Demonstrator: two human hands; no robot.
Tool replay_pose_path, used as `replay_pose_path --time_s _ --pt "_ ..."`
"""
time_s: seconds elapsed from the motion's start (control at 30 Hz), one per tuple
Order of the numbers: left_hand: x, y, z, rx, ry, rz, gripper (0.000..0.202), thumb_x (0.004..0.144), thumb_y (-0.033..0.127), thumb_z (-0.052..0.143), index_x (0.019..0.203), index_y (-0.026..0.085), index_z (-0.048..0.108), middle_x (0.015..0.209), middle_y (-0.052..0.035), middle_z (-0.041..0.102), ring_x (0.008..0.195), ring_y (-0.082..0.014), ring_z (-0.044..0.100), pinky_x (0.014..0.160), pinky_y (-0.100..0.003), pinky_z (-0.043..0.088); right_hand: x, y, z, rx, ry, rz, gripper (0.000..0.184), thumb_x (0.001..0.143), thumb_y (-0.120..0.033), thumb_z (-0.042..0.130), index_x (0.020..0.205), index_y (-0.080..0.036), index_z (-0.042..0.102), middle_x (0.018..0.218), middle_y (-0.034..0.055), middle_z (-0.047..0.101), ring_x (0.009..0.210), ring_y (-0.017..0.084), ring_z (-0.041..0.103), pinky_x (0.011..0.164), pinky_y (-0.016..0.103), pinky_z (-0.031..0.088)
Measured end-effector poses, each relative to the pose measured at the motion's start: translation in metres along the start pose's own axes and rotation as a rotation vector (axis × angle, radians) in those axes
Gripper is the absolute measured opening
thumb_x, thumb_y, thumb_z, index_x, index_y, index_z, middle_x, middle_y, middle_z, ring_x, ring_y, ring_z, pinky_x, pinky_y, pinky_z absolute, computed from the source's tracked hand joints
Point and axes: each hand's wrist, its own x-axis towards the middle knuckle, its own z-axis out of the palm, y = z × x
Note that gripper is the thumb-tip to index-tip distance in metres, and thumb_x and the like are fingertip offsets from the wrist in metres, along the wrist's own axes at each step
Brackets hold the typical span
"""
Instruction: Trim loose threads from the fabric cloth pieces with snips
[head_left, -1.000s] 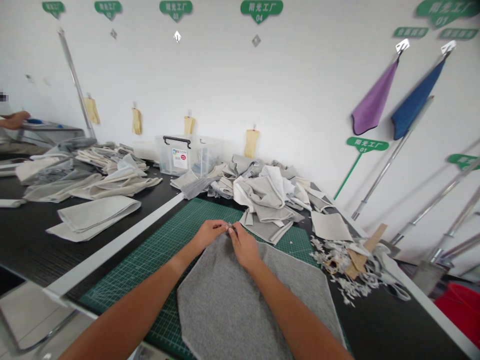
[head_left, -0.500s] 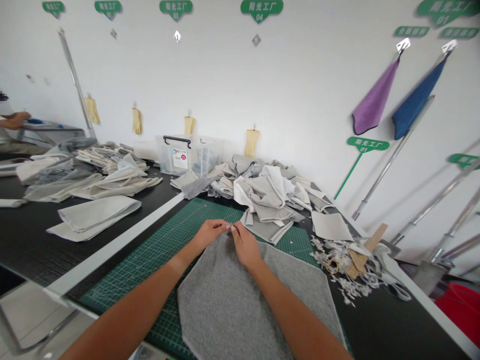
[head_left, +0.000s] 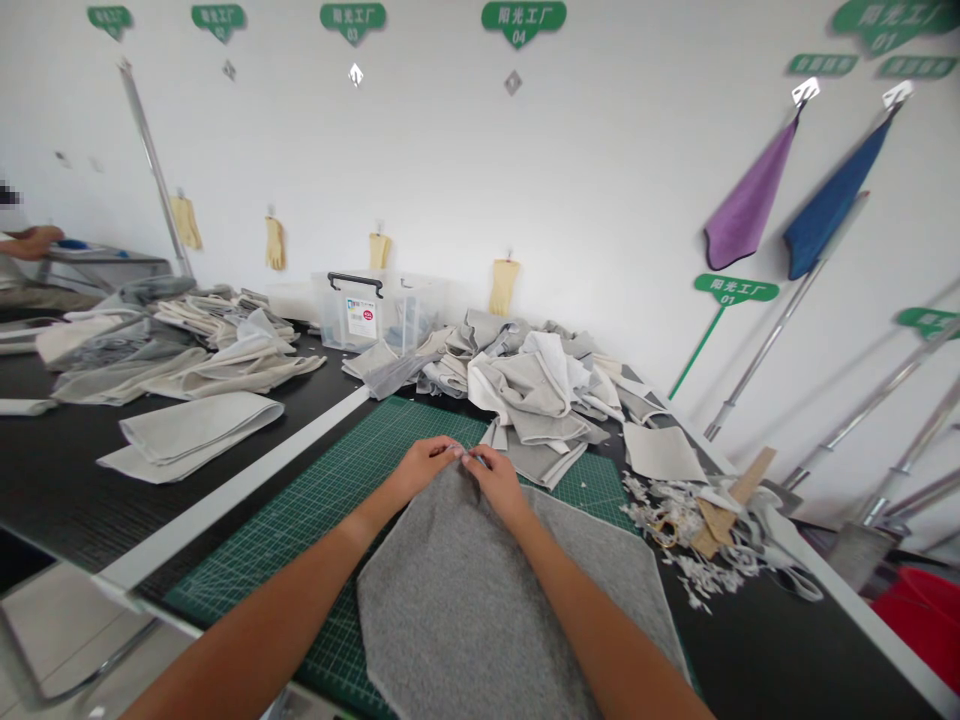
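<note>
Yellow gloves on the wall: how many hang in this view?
4, hanging in a row on the wall: leftmost glove, second glove, third glove above the clear plastic box, fourth glove.

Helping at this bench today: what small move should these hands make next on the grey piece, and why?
Probably press the top corner of the grey felt piece flat. The left hand and right hand meet there and the felt looks slightly gathered under them, while the rest lies flat on the green cutting mat.

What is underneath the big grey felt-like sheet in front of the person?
The grey felt-like sheet lies on a green gridded cutting mat, visible beyond its edges. The part directly beneath the sheet is covered, so anything else there cannot be seen.
</note>
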Motion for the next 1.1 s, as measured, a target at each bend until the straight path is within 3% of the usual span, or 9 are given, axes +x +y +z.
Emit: replay_pose_path --time_s 0.17,0.37,0.53,0.7,0.77,0.9,1.1 --pt "-0.001 -0.003 0.001 0.047 -0.024 -0.015 0.04 0.086 0.05 0.062 0.101 0.014 0.071 0.083 -0.0037 0.07 0.075 -0.017 0.062 0.067 -0.025 0.046 0.005 0.004 -0.003 0.051 0.016 0.089 0.03 0.088 -0.047 0.053 0.085 -0.02 0.065 0.058 -0.0039 0.048 0.06 0.015 0.048 0.056 0.023 0.035" --pt "-0.012 0.013 -0.005 0.054 -0.251 -0.078 0.044 0.088 0.052 0.058 0.098 0.013 0.075 0.09 -0.0049 0.074 0.081 -0.0224 0.065 0.07 -0.028 0.049 0.011 -0.011 -0.024 0.121 0.039 0.128 0.031 0.086 -0.051 0.056 0.084 -0.021 0.064 0.051 -0.0056 0.044 0.051 0.013 0.045 0.05 0.021 0.032" --pt "-0.024 0.039 -0.013 0.046 -0.45 -0.131 0.042 0.083 0.052 0.065 0.102 0.016 0.078 0.095 -0.0046 0.077 0.082 -0.025 0.068 0.071 -0.029 0.051 0.017 -0.031 -0.06 0.241 0.084 0.135 0.03 0.086 -0.051 0.059 0.082 -0.021 0.059 0.046 -0.0086 0.036 0.042 0.01 0.033 0.044 0.021 0.026" --pt "-0.032 0.062 -0.025 0.112 -0.595 -0.156 0.035 0.081 0.052 0.068 0.09 0.02 0.08 0.088 -0.0034 0.077 0.077 -0.0238 0.068 0.067 -0.026 0.049 0.014 -0.062 -0.116 0.327 0.168 0.124 0.03 0.084 -0.05 0.065 0.083 -0.02 0.057 0.045 -0.0101 0.03 0.04 0.007 0.023 0.041 0.022 0.017" --pt "-0.033 0.072 -0.031 0.144 -0.566 -0.148 0.036 0.082 0.053 0.067 0.084 0.019 0.079 0.082 -0.0028 0.075 0.072 -0.0217 0.065 0.064 -0.025 0.046 0.009 -0.077 -0.141 0.325 0.206 0.101 0.031 0.083 -0.05 0.067 0.085 -0.02 0.058 0.046 -0.0099 0.03 0.041 0.007 0.022 0.041 0.022 0.015" --pt "-0.034 0.108 -0.046 0.238 -0.376 -0.084 0.042 0.085 0.054 0.061 0.077 0.016 0.074 0.072 -0.0011 0.067 0.068 -0.0178 0.057 0.062 -0.024 0.04 -0.007 -0.111 -0.187 0.278 0.265 0.04 0.032 0.084 -0.05 0.069 0.089 -0.019 0.06 0.049 -0.0092 0.03 0.043 0.007 0.022 0.041 0.022 0.013" --pt "-0.054 0.194 -0.071 0.347 -0.143 -0.005 0.039 0.089 0.054 0.058 0.086 0.018 0.072 0.073 -0.0007 0.064 0.071 -0.0176 0.059 0.064 -0.025 0.044 -0.038 -0.178 -0.236 0.337 0.451 -0.133 0.019 0.085 -0.035 0.075 0.089 -0.02 0.063 0.056 -0.007 0.032 0.045 0.006 0.024 0.044 0.026 0.01"
